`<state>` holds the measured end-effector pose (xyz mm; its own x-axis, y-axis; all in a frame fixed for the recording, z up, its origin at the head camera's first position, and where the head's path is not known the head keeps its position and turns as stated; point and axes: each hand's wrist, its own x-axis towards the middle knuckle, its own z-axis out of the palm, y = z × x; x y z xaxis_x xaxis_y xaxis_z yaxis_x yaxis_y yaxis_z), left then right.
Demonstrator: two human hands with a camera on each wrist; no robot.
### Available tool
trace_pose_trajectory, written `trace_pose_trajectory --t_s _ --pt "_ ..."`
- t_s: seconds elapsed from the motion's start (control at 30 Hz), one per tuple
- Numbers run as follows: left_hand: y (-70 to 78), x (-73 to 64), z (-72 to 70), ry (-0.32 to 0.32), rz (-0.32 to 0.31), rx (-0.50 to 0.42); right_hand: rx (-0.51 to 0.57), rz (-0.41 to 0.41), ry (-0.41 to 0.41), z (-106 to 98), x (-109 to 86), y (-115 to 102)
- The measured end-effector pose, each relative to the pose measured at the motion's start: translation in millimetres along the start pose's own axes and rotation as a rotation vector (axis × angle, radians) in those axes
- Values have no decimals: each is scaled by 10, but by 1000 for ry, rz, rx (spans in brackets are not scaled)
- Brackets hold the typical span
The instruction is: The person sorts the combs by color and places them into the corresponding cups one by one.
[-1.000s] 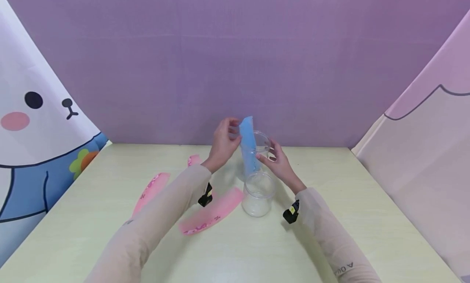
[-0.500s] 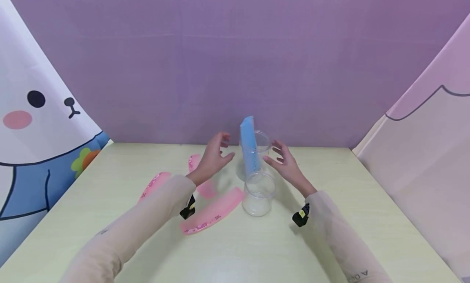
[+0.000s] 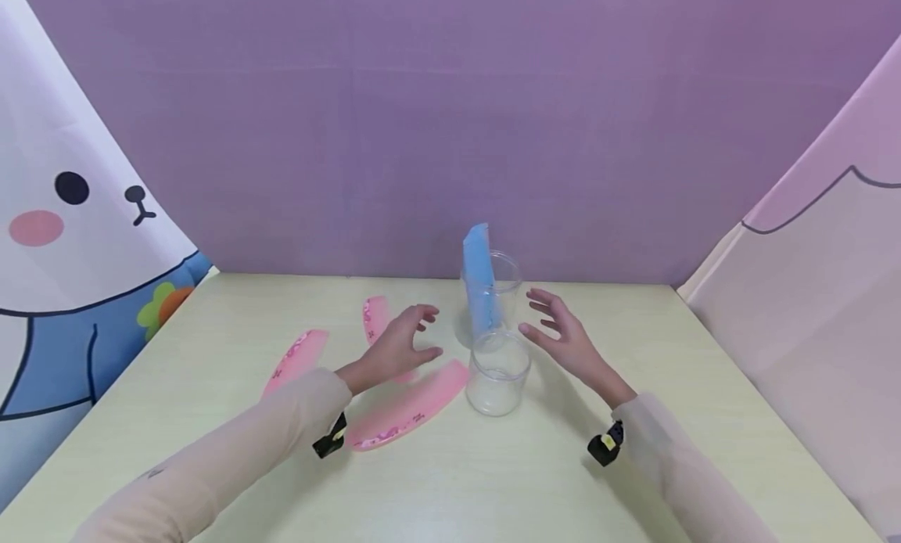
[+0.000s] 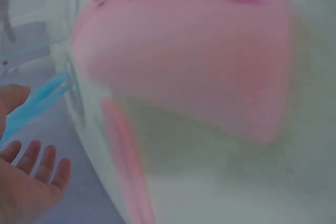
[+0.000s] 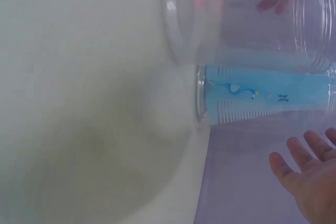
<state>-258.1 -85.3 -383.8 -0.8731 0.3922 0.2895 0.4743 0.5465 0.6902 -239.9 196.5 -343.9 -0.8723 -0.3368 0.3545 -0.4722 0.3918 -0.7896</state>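
My left hand (image 3: 396, 346) hovers with nothing in it, thumb and fingers spread, over several pink combs on the table. Nearest below it lies a large pink comb (image 3: 411, 408); another pink comb (image 3: 375, 316) is partly hidden behind the hand. A third pink comb (image 3: 301, 355) is at the left. My right hand (image 3: 570, 343) holds nothing and stands apart, right of the two clear jars, fingers loosely bent. In the rear clear jar (image 3: 512, 281) a blue comb (image 5: 262, 95) stands upright, its top above the rim. The front clear jar (image 3: 496, 390) contains nothing visible.
The pale table (image 3: 450, 496) ends at a purple backdrop (image 3: 422, 136) just behind the rear jar. Printed cloths hang at both sides, the left cloth (image 3: 84, 277) showing a cartoon animal. The front jar overlaps the rear jar's base in the head view.
Both hands have drawn back from the rear jar, the left one toward the left and nearer the person, the right one to the right. The blue comb stays standing in the jar.
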Motion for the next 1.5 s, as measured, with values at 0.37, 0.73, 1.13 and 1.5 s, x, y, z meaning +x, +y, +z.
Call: trace_pose_trajectory --t_s 0.37,0.73,1.13,1.5 --pt "26 -232 130 -200 -89 121 20 -71 -118 59 -212 342" --pt "108 -361 178 -254 -111 243 4 -56 -185 158 -320 374" --pt "199 -378 216 -253 -126 222 57 -45 -208 225 -359 331" --pt "199 -330 244 -246 -188 184 93 -36 -208 244 -367 378"
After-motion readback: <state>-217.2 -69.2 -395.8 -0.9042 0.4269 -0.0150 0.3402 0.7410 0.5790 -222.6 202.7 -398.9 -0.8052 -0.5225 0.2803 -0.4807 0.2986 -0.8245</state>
